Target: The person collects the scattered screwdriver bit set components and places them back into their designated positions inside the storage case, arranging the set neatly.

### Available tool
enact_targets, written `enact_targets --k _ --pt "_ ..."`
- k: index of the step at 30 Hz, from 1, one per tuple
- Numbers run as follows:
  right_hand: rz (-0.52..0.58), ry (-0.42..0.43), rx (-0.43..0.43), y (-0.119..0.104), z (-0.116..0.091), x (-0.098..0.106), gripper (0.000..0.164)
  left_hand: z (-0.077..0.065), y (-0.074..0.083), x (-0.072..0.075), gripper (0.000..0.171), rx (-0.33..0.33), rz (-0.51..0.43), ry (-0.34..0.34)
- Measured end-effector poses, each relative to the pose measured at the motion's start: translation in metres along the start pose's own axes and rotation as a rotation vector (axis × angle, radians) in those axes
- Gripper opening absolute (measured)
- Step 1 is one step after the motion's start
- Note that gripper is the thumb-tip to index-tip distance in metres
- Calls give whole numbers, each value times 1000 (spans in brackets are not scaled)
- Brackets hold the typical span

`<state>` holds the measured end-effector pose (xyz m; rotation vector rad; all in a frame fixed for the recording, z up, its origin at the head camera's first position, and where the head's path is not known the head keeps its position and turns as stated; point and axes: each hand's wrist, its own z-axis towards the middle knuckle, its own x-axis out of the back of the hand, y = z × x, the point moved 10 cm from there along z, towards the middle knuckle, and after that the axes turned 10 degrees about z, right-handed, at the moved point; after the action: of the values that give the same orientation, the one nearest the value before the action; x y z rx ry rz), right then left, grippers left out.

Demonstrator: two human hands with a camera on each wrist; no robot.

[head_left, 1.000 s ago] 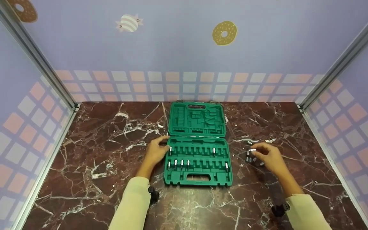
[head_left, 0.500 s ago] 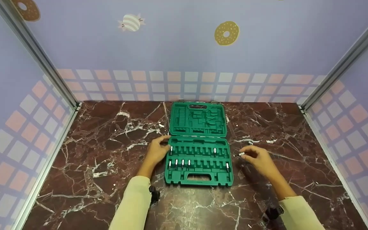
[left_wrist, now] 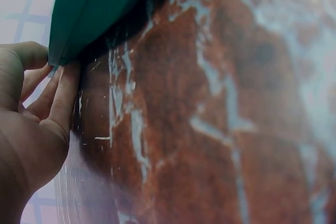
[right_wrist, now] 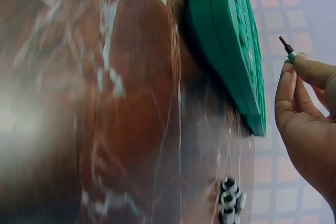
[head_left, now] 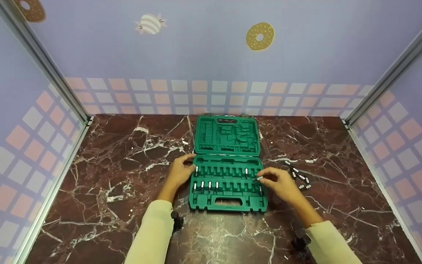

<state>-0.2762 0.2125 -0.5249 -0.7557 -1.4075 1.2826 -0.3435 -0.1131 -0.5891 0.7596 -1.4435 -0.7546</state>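
A green socket-set case (head_left: 228, 205) lies unfolded on the marble table. My left hand (head_left: 180, 173) grips its left edge near the hinge; in the left wrist view the thumb and fingers (left_wrist: 62, 95) meet at the green side. Between thumb and fingertips my right hand (head_left: 278, 182) pinches a bit socket (right_wrist: 288, 49), its thin dark tip pointing away from the hand. In the head view that hand is over the case's right edge, close to the upper row of slots. Bit sockets stand in both rows, including one chrome-topped piece (head_left: 246, 171) at the upper right.
Several loose bit sockets (head_left: 294, 176) lie on the table to the right of the case. The case's lid (head_left: 228, 150) lies back toward the rear wall (head_left: 211, 55). Patterned panels enclose the table on the left and right.
My right hand has picked up a bit socket from the loose pile and carried it left to the case, uncovering the pile. The left hand has stayed at the case's edge.
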Motion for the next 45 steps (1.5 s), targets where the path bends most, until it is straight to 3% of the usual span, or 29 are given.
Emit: enact_targets --k 10,31,36,45 --pt "14 -39 15 23 14 -27 15 1 -1 0 37 5 6 -2" --pt "-209 -194 42 6 36 -90 13 0 -4 -1 39 16 5 -10" --pt "-245 -212 27 5 39 -98 12 -1 -3 -1 40 22 22 -12" --pt "-310 -242 77 0 41 -108 8 -1 -4 -1 39 21 -19 -19"
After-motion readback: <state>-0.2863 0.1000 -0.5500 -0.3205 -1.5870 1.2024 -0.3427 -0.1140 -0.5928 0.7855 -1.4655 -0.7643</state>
